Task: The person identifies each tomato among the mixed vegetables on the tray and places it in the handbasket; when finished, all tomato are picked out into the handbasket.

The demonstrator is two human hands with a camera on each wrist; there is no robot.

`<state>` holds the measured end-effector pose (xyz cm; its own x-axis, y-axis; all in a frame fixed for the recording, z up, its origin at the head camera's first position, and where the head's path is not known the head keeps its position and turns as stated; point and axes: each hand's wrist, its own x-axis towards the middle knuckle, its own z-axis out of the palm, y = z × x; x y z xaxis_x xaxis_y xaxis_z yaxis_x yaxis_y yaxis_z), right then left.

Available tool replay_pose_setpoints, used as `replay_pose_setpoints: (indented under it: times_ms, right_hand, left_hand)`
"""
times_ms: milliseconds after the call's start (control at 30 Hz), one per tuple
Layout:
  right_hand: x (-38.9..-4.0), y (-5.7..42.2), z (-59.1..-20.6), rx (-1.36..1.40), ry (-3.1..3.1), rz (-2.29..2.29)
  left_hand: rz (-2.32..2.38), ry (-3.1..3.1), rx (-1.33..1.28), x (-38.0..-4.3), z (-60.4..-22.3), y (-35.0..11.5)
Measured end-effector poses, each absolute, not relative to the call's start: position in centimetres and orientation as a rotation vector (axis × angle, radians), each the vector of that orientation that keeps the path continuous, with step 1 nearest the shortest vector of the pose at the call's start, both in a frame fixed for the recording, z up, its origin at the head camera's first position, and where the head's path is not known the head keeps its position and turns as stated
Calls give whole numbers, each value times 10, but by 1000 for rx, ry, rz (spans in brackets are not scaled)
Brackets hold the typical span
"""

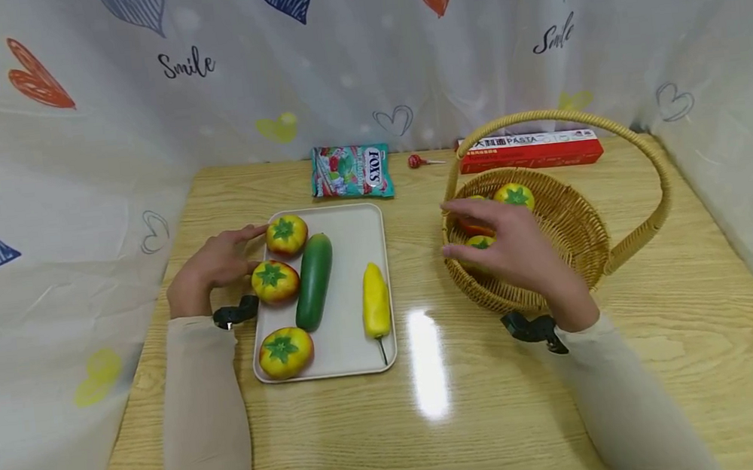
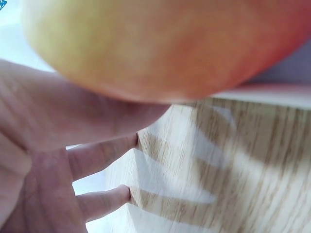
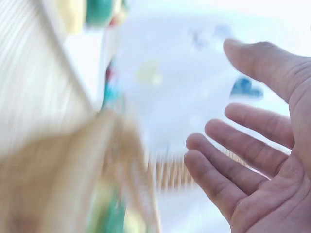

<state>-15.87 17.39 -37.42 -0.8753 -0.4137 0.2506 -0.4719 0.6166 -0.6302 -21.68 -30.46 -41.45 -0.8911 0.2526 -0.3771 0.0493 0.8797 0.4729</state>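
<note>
My left hand [image 1: 221, 259] is at the left edge of a cream tray [image 1: 355, 366], fingers extended and thumb apart. Its index finger reaches the far yellow-red persimmon [image 1: 286, 235]; the thumb lies by the middle persimmon [image 1: 275, 282]. In the left wrist view, a persimmon [image 2: 160, 48] looms just above the thumb, with nothing gripped. A third persimmon [image 1: 286, 353], a dark green cucumber [image 1: 314, 282] and a yellow chili pepper [image 1: 375, 301] lie on the tray. My right hand [image 1: 509, 241] hovers over the wicker basket [image 1: 583, 226], palm bare and fingers spread, partly hiding the persimmons [image 1: 514, 195] inside.
The basket's tall handle [image 1: 662, 177] arches over its opening. Behind stand a red pasta box [image 1: 532, 153], a red lollipop [image 1: 416, 161] and a teal candy bag [image 1: 351, 171]. A printed curtain [image 1: 346, 64] hangs along the table's back edge.
</note>
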Motion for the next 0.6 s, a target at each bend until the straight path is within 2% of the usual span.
replay_pose_setpoints:
  times_ms: [333,600]
  right_hand:
    - [-198,64,-378,1099,-2432,1751]
    - [-236,0,-391,1224,-2377,1865]
  left_hand:
    - [640,2617,214,-215,-416,-307]
    - [653,2609,189,-216,-413,-304]
